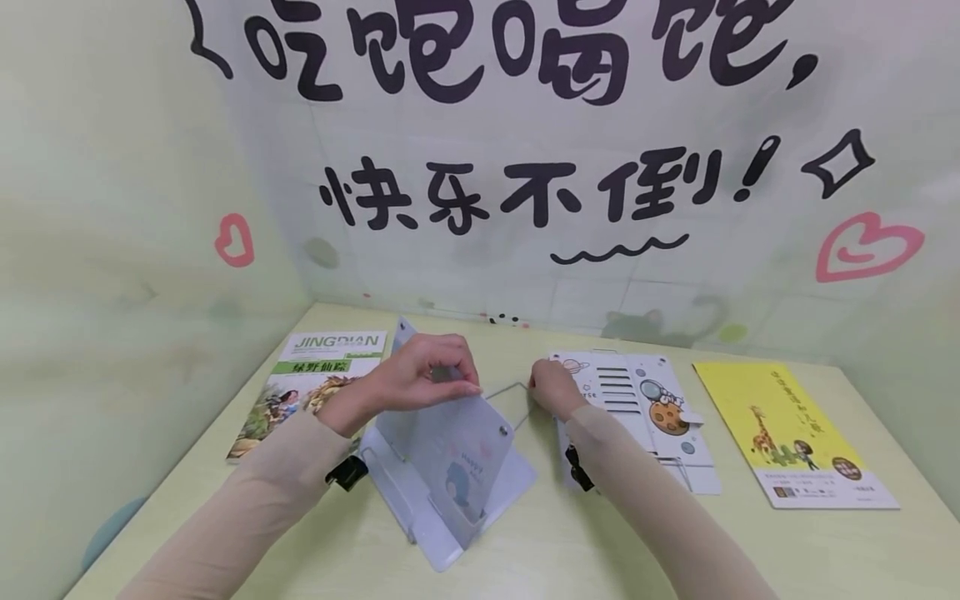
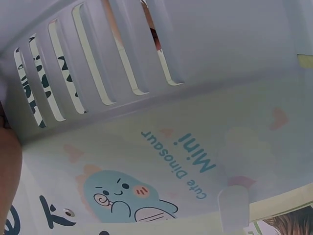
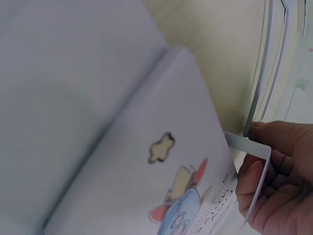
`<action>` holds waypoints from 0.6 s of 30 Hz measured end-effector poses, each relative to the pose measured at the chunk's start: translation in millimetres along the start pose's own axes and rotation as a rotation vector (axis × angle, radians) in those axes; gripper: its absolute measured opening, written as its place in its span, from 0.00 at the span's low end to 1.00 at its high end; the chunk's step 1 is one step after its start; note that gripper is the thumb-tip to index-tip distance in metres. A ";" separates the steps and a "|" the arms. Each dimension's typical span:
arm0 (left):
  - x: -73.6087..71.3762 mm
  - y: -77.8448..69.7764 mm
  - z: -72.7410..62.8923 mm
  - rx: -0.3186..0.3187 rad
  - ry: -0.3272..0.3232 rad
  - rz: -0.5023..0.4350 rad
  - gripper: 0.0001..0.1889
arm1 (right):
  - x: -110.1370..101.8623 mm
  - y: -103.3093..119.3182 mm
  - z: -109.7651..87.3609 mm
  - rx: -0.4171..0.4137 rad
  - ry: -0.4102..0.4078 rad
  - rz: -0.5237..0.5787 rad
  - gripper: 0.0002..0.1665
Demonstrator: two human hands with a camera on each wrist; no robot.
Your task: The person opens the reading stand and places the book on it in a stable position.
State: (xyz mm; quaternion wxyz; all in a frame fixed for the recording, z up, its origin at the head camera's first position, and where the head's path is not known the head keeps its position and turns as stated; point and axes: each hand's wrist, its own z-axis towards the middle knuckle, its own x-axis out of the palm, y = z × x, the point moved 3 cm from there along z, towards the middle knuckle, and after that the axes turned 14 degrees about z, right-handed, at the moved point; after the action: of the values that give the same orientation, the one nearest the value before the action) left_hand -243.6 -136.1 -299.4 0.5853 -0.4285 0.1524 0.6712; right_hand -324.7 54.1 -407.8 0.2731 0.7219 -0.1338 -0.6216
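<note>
A pale lilac book stand with a dinosaur print is tilted up, half folded, on its base plate. My left hand pinches its top edge; in the left wrist view the slotted panel fills the upper part. Behind the stand a bent wire leg sticks out to the right. My right hand holds that wire's end, its fingertips at the metal. Right beside this hand lies a white book stand with an astronaut print, its small page tab overlapping the curled fingers.
At the left lies a JINGDIAN book, partly behind my left forearm. A yellow book with a giraffe lies at the right. The table meets a printed wall at the back.
</note>
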 end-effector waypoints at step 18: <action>-2.2 -8.6 0.6 -0.001 0.002 0.042 0.06 | -18.0 0.8 -24.7 -0.072 0.005 0.155 0.04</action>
State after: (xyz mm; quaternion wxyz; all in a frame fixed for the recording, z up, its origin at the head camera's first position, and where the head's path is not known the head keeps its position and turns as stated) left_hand -236.1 -134.8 -294.8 0.5707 -0.4263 0.1616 0.6830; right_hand -304.0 68.7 -390.6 0.3463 0.7008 -0.1660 -0.6011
